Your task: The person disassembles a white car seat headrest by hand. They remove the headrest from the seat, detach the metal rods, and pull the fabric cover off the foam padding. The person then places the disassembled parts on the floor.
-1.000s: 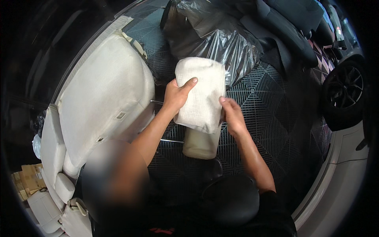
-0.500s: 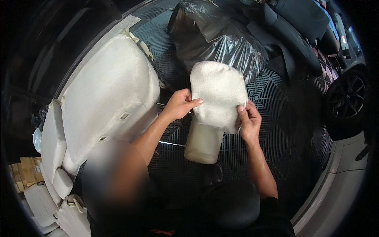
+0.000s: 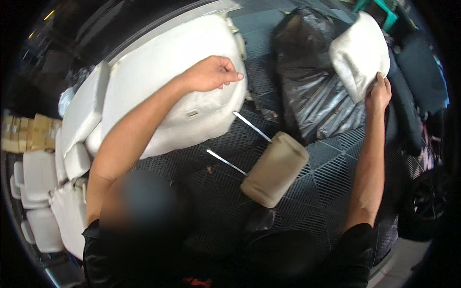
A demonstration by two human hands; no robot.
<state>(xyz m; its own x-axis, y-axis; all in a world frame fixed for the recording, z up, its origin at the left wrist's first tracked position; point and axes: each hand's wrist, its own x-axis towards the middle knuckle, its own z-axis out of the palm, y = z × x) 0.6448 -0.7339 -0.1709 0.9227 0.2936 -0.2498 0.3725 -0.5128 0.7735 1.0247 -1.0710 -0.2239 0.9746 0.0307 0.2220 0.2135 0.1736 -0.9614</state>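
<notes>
The right hand [image 3: 378, 93] is stretched far out and pinches the lower edge of a white fabric cover [image 3: 360, 55], its fingers closed on the cloth while the rest of the cover hangs out beyond the fingertips, up and away from the person. The cover sits over the far end of a crumpled black plastic bag [image 3: 307, 81], which lies on the dark ribbed floor mat [image 3: 326, 192]. Taking the tan headrest [image 3: 275, 169] as the landmark: it lies bare on the mat, tilted, with its two metal posts [image 3: 252, 126] pointing up and to the left toward a white car seat [image 3: 168, 91]. The cover is well apart from the headrest, up and to its right, past the bag. The left hand [image 3: 213, 73] is up and to the left of the headrest, hovering over the white car seat's back, loosely curled with the fingers bent inward and gripping nothing. More white seat pieces [image 3: 43, 206] lie far to the left of the headrest, and a car wheel [image 3: 425, 206] shows at its lower right, near the picture's rim.
</notes>
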